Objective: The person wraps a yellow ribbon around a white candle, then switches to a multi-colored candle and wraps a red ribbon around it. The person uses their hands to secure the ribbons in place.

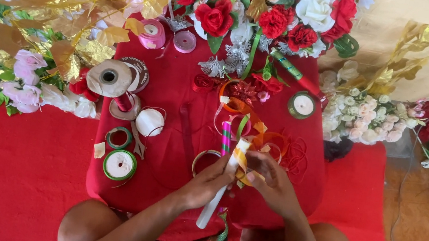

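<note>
White stick (216, 194) between both hands (242, 178)

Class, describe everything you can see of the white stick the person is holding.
The white stick is a slim, smooth rod, perhaps rolled paper or plastic. It slants from its lower end near the table's front edge up to the right. The left hand grips its middle; the right hand works at its upper end, where yellow-orange ribbon winds around it. It is held above the red tablecloth.

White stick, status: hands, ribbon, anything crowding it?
Left hand gripping white stick. Right hand holding yellow ribbon against its top. Loose orange ribbon and ribbon spools nearby on red table.
</note>
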